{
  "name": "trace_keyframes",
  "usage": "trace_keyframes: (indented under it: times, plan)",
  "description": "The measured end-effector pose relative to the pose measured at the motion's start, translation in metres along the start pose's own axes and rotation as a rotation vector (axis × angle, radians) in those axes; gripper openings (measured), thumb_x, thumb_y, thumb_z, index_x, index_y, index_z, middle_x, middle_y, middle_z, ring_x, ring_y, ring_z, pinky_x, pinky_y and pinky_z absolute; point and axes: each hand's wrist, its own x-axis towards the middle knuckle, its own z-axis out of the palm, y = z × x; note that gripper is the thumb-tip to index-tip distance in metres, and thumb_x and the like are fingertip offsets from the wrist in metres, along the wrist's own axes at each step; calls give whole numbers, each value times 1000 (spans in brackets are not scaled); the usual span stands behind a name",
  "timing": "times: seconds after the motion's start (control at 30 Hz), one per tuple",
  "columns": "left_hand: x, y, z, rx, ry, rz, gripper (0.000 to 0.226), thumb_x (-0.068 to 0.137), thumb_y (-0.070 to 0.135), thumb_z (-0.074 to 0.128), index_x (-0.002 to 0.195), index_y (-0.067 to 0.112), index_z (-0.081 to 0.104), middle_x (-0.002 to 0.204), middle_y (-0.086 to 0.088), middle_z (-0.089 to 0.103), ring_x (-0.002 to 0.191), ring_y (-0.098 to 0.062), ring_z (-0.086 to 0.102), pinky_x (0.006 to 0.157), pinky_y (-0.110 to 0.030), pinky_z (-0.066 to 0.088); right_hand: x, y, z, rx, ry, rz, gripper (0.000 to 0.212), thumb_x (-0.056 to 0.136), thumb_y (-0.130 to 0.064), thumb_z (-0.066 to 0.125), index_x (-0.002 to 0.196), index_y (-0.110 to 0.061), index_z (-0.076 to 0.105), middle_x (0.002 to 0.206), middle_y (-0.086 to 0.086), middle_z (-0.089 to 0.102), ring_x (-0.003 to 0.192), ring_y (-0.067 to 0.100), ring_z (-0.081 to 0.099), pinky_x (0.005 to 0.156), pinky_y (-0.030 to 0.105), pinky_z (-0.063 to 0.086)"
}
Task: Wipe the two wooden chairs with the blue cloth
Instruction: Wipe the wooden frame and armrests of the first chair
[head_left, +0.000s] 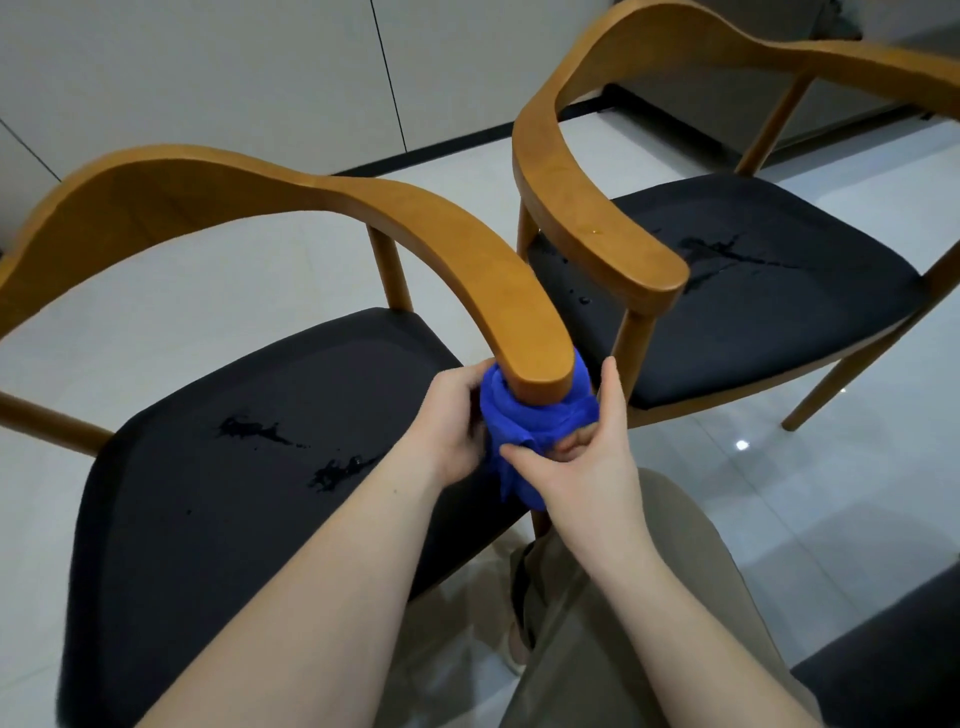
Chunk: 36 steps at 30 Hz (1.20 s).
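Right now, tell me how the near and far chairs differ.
The near chair has the cloth wrapped round its front post, held by the left hand and right hand; the far chair is untouched. The near chair's seat shows two wet marks, the far chair's one larger splash. Both have tan wood frames and black seats.

Two chairs (363, 208) (571, 182), one cloth (519, 415), two hands (447, 415) (587, 457)

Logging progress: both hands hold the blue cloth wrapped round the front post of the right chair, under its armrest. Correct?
Wrong chair. The head view shows left hand and right hand holding the blue cloth round the front post of the left chair, under its armrest.
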Motion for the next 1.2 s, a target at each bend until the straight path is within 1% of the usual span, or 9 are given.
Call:
trace_keyframes:
  times: [0.17, 0.27, 0.33, 0.43, 0.57, 0.77, 1.0, 1.1, 1.2]
  plan:
    - [6, 2, 20, 2, 88, -58, 33, 99, 38, 48, 82, 18, 68, 75, -1, 75, 76, -16, 69, 74, -30, 51, 25, -10, -17, -467, 38, 17, 132, 59, -58, 87, 155, -40, 0, 137, -3, 29, 123, 10, 33, 103, 36, 41]
    - [10, 3, 19, 73, 129, -84, 32, 100, 38, 47, 84, 18, 66, 72, 0, 74, 77, -16, 68, 73, -29, 50, 34, -13, -21, -393, -63, -54, 131, 61, -44, 92, 156, -38, 2, 153, -12, 25, 139, 9, 29, 112, 40, 36]
    - [12, -1, 17, 84, 151, -64, 35, 101, 41, 46, 90, 18, 68, 77, 0, 76, 79, -16, 69, 73, -29, 51, 32, -12, -20, -233, -138, -51, 113, 66, -32, 91, 152, -42, 18, 139, -26, 43, 123, -4, 43, 105, 32, 43]
    - [10, -14, 15, 3, 201, -20, 43, 101, 51, 44, 100, 18, 72, 89, -2, 78, 84, -15, 72, 77, -31, 54, 24, -4, -14, -201, -49, -115, 66, 72, -34, 86, 111, -63, 41, 103, -42, 54, 99, -16, 54, 89, 18, 50]
    - [6, -36, 16, -19, 282, -12, 51, 96, 59, 46, 108, 18, 74, 100, -5, 77, 98, -22, 72, 94, -41, 55, 21, 8, -4, -190, 31, -78, 45, 77, -33, 83, 96, -49, 46, 95, -26, 60, 91, -3, 60, 83, 23, 53]
    - [6, -48, 14, 189, 566, 122, 23, 95, 20, 49, 107, 27, 67, 101, 1, 72, 93, -20, 69, 84, -43, 60, 26, 29, 5, -287, 36, 25, 41, 79, -34, 81, 101, -34, 47, 92, -16, 61, 83, 7, 64, 82, 34, 59]
    - [-26, -50, 5, 681, 227, 105, 46, 89, 3, 50, 119, 37, 55, 106, 11, 67, 95, -7, 64, 74, -23, 51, 27, 26, 5, -310, 35, 89, 46, 79, -31, 81, 107, -29, 44, 90, -15, 57, 76, 5, 61, 62, 22, 53]
    - [-36, -47, 2, 699, 136, 166, 57, 80, -2, 57, 118, 41, 57, 106, 14, 69, 98, -7, 65, 82, -26, 55, 18, 20, 2, -286, 123, 91, 46, 81, -25, 79, 115, -29, 49, 92, -15, 57, 74, 2, 57, 56, 15, 43]
    - [-43, -39, 1, 537, 130, 256, 55, 82, -4, 61, 109, 45, 60, 103, 22, 71, 100, -2, 67, 87, -27, 57, 8, 13, 0, -254, 187, 58, 41, 83, -25, 78, 117, -29, 55, 101, -10, 64, 82, 5, 62, 64, 20, 52]
